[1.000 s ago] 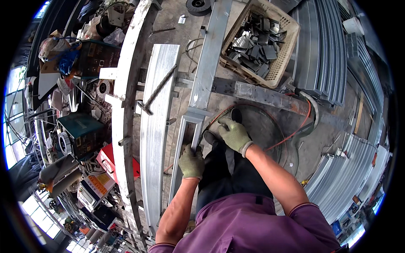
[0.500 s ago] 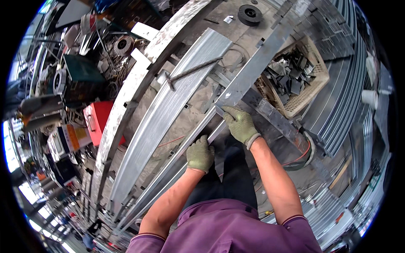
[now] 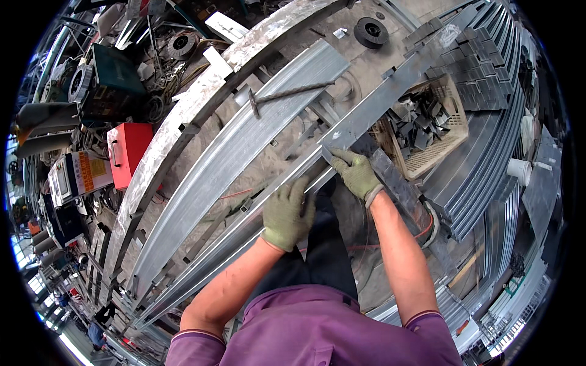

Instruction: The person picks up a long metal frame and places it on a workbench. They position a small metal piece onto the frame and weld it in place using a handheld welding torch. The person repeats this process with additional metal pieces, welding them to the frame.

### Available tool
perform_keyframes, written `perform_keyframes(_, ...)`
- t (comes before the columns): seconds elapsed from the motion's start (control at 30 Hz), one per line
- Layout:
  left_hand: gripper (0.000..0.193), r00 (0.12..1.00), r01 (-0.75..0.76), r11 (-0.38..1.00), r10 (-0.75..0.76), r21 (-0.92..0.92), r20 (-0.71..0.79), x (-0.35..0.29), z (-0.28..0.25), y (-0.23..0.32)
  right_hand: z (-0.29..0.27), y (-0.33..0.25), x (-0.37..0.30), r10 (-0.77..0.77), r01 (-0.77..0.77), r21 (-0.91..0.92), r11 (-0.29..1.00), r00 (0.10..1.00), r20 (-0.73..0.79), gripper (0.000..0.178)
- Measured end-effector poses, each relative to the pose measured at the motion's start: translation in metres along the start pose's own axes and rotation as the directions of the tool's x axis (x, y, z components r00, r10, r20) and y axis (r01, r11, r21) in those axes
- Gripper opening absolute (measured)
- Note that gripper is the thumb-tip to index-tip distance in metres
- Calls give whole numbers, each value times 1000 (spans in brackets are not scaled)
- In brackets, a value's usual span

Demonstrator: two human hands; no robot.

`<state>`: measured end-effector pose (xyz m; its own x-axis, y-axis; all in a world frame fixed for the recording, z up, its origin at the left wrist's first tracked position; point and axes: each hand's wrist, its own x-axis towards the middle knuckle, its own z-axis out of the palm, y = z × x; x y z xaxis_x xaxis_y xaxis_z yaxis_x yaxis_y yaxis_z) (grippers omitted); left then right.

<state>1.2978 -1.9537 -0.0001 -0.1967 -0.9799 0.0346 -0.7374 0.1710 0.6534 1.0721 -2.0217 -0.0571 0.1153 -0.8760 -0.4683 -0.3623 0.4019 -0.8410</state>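
A long silvery metal channel (image 3: 244, 229) runs from the lower left up to the end of a flat steel beam (image 3: 378, 100). At the channel's upper end, my right hand (image 3: 356, 175), in a green work glove, is closed with its fingertips on a small grey metal plate (image 3: 328, 155). How far the plate sits inside the channel is hard to make out. My left hand (image 3: 287, 215), gloved alike, is over the channel's near part. Its fingers point forward, slightly apart and a little blurred, with nothing visible in them.
A cream plastic basket (image 3: 461, 125) of metal offcuts stands right of the beam. Beyond it lie stacked metal profiles (image 3: 488, 177). A wide metal channel (image 3: 238, 146) carries a twisted steel bar (image 3: 293, 93). A red box (image 3: 129, 155) and a black spool (image 3: 371, 32) stand farther off.
My left hand has come off the channel's edge and opened, its fingers now forward over the channel. My right hand stays at the channel's end. The whole view has shifted slightly.
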Motion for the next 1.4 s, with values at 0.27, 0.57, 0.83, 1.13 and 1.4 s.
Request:
perform_keyframes(0.27,43,842,268,919,-369,289,394,51,27,-44,4,-9,3,-66,66,-76,995,998,8,37)
perform_keyframes(0.57,40,875,355,871,-438,340,208,45,45,-29,4,-1,8,-45,45,-124,991,999,7,37)
perform_keyframes(0.83,49,912,290,924,-346,250,219,43,48,-36,-17,-5,21,152,-160,32,987,974,169,36)
perform_keyframes(1.13,57,900,270,908,-356,322,250,46,41,-31,-28,-17,17,188,-223,125,967,951,244,31)
perform_keyframes(1.4,58,899,239,914,-336,327,281,46,41,-32,-17,-16,12,169,-182,64,981,972,163,31)
